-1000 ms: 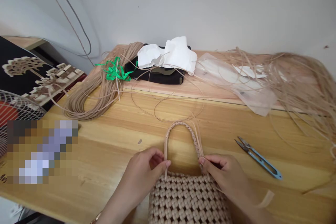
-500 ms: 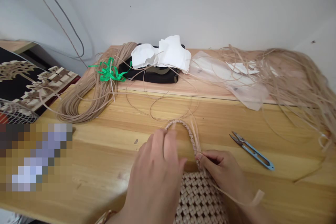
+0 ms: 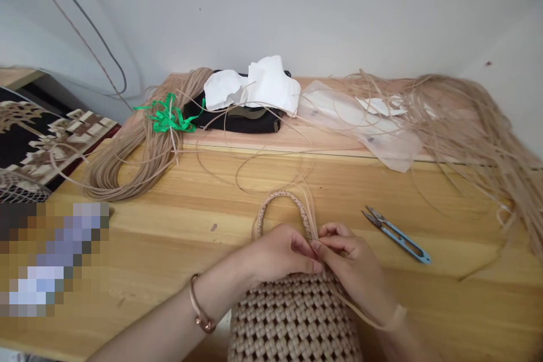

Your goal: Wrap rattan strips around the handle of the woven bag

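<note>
A beige woven bag [image 3: 292, 322] stands at the table's front, its braided handle [image 3: 280, 194] arching above the rim. My left hand [image 3: 291, 254], a copper-coloured bracelet on its wrist, reaches across the rim, with thumb and fingers pinched at the handle's right base. There my right hand [image 3: 345, 254] pinches the handle base together with flat beige strips [image 3: 311, 212] that run up beside it. A loose strip end [image 3: 377, 325] trails below my right hand over the wrist. The fingertips partly hide exactly what each hand grips.
Blue-handled thread snips [image 3: 399, 236] lie to the right. A coil of beige cord [image 3: 127, 164] tied with green ribbon [image 3: 169, 116] is at the left. Behind are white paper [image 3: 274, 82] on a black case [image 3: 237, 121], a plastic bag [image 3: 382, 136] and tangled strips [image 3: 475, 119].
My left hand has come down from above the handle's left side to its right base, beside my right hand. More of the bag shows. The view has shifted slightly right.
</note>
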`<state>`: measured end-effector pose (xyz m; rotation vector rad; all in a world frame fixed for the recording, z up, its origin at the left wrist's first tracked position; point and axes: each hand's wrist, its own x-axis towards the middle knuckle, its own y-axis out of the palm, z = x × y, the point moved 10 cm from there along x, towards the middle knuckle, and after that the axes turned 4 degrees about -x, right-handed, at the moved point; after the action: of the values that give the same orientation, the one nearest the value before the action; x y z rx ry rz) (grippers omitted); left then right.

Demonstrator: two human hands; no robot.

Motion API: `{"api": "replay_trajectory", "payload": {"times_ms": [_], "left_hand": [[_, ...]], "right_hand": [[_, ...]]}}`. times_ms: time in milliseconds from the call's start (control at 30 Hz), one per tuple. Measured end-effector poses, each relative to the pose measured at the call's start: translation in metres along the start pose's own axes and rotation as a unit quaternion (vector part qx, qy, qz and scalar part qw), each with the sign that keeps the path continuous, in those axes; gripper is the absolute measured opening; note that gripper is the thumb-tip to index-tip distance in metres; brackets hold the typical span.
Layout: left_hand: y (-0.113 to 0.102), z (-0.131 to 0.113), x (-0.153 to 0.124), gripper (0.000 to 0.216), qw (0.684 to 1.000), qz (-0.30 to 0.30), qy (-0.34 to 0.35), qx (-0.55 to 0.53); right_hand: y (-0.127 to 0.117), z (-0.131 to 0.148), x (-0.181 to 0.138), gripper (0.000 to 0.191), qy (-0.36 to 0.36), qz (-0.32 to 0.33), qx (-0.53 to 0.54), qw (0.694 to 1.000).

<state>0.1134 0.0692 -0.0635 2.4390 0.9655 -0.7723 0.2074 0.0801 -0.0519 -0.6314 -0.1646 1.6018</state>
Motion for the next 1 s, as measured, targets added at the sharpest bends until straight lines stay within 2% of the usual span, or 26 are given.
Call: {"api": "replay_trajectory", "payload": {"times_ms": [233,700,900,1000], "left_hand": [[0.006,0.011,0.002,0.023,0.995,-0.018,-0.072,-0.068],[0.006,0.016,0.005,0.017,0.995,-0.068,-0.066,-0.041],[0.004,0.013,0.006,0.017,0.994,-0.082,-0.057,-0.047],[0.005,0.009,0.004,0.016,0.994,-0.086,-0.047,-0.05]], "right_hand": [[0.0,-0.004,-0.003,0.031,0.004,-0.009,0.035,0.999],[0.001,-0.002,-0.002,0.029,-0.009,-0.002,0.027,1.0],[0.004,-0.004,-0.002,0.027,-0.003,0.034,0.039,0.999],[0.004,-0.008,-0.005,0.032,0.002,0.059,0.037,0.998]]}}
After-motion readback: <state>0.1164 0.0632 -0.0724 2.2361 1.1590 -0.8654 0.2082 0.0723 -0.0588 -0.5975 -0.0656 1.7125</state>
